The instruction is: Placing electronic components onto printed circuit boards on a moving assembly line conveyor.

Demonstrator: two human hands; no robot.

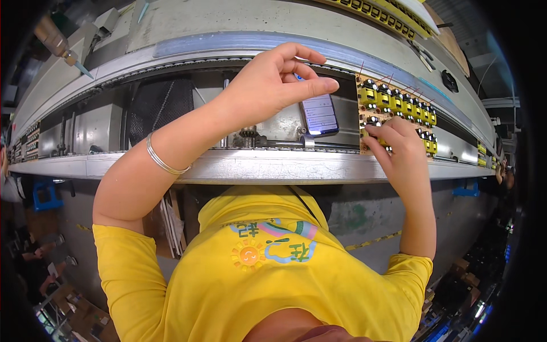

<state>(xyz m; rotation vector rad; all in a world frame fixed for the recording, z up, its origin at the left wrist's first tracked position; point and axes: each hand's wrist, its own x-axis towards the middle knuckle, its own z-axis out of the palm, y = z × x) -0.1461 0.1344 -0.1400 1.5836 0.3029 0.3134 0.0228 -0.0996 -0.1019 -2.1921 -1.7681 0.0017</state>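
Note:
My left hand (279, 80) hovers over the conveyor with its fingers apart and nothing visible in them. A phone (321, 117) with a lit screen lies below and beyond its fingertips, inside the conveyor frame. My right hand (401, 145) reaches onto a brown circuit board panel (361, 101) that rests across the rails. The panel carries rows of yellow transformers (405, 106) and dark cylindrical capacitors. My right thumb and index finger are pinched together at the panel's near left part, by a small dark component; what sits between them is hidden.
The near metal rail (256, 166) runs along my front, with a grey far rail (228, 43) opposite. A black mesh bag (162, 108) lies in the conveyor. A bottle-like tool with a pointed tip (60, 45) hangs at far left. Yellow parts (376, 12) stand in rows at the back.

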